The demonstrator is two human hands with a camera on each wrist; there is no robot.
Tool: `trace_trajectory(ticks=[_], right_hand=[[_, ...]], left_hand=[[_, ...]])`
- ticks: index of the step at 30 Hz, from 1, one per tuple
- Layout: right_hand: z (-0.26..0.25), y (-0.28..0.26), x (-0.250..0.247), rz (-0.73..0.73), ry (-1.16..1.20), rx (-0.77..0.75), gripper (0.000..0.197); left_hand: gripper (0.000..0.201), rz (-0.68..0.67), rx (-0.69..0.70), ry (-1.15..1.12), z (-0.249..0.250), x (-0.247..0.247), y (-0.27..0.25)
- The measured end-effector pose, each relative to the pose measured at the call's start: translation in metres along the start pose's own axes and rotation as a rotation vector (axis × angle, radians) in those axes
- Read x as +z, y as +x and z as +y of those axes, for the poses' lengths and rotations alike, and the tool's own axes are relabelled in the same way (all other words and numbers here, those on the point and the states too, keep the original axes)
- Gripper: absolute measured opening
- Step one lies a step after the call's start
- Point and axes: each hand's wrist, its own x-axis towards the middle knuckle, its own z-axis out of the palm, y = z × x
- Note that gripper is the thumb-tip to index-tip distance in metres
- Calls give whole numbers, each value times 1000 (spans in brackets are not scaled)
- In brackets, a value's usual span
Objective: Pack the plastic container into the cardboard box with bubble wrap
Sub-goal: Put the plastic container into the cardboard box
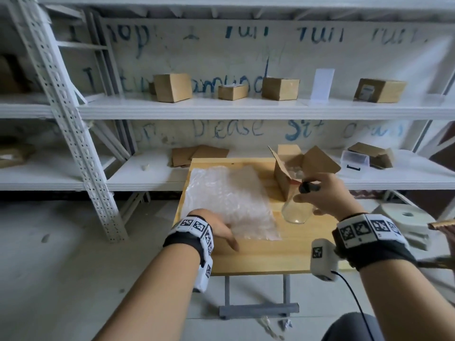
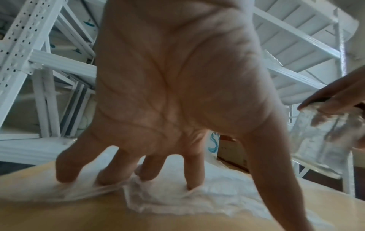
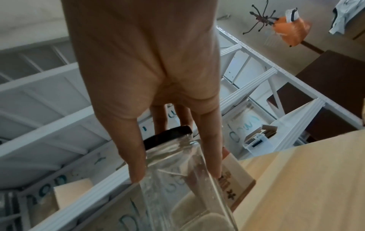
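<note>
Right hand [image 1: 327, 193] clamped round clear plastic container [image 1: 296, 207] with black lid [image 1: 306, 187], held tilted above tabletop's right side, just in front of open brown cardboard box [image 1: 293, 171] at far right corner; something clear inside box, contents unclear. Left hand [image 1: 216, 227] spread, fingertips [image 2: 102, 178] pressing near edge of flat white bubble wrap sheet [image 1: 229, 200] on pale wooden tabletop [image 1: 266, 257].
</note>
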Motion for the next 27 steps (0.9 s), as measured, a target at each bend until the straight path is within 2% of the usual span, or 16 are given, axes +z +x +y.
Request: trace_trajectory(ticks=[3,6,12,15,27], right_hand=[[-15,-4,5,-6,113,-34,45],[-22,-8,17,-54,216,-9,49],[-21,-13,43,-157,280,50,52],[-22,-12,57,-161,359,74,54],[-9,-15,87,-216,553,88,45]], left_hand=[[126,-78,-29,48,7,7,3],[133,-91,-50,102,9,11,6],[106,-72,21,127,12,11,0],[101,-74,24,70,15,10,2],[87,94,23,-7,6,24,-9]])
